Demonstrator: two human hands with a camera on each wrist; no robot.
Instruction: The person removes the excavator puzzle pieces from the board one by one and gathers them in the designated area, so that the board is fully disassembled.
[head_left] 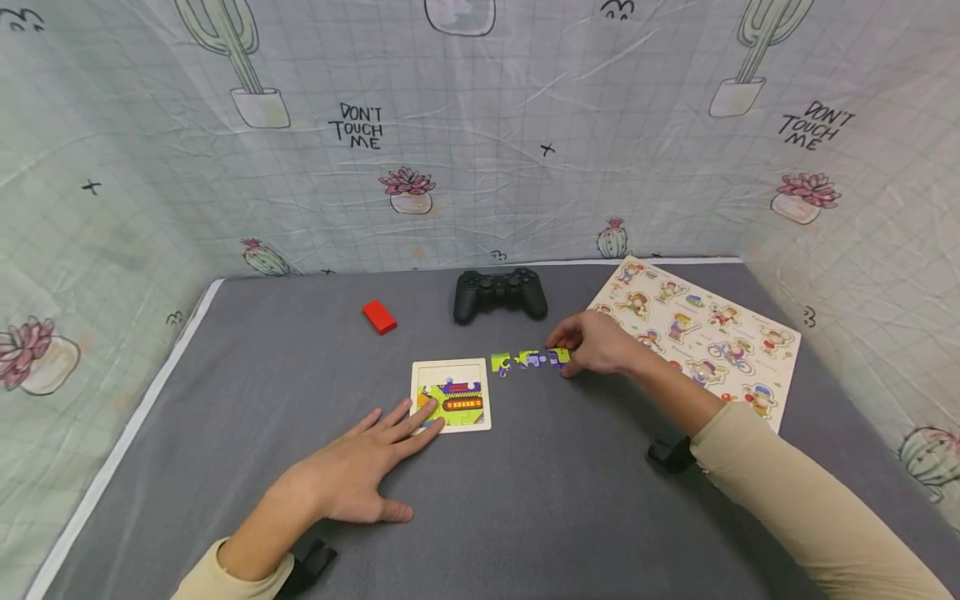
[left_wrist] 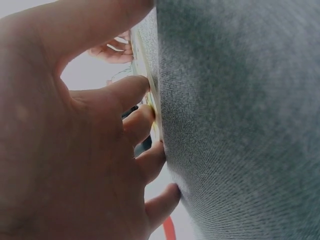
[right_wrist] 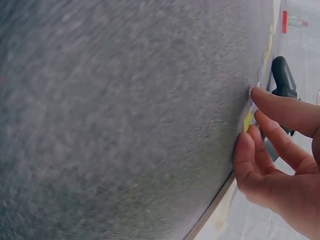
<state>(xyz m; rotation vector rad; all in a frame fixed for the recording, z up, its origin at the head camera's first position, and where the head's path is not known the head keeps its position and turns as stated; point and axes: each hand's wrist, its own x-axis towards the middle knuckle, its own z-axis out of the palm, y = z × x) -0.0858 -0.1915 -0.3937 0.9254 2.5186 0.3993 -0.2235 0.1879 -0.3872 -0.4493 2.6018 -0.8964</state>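
Note:
A small framed jigsaw puzzle lies on the grey table, with a digger-like picture in its lower part and bare board along its top. My left hand is spread flat, its fingertips resting on the puzzle's lower left corner. To the right of the frame, two loose puzzle pieces, a left one and a middle one, lie in a row. At the row's right end my right hand pinches a third, yellow and purple puzzle piece between thumb and fingers, close over the tabletop in the right wrist view.
A black game controller sits behind the loose pieces. Further left is a red block. A large board with cartoon figures lies at the right, partly under the right forearm. Printed cloth walls close in the table's back and sides.

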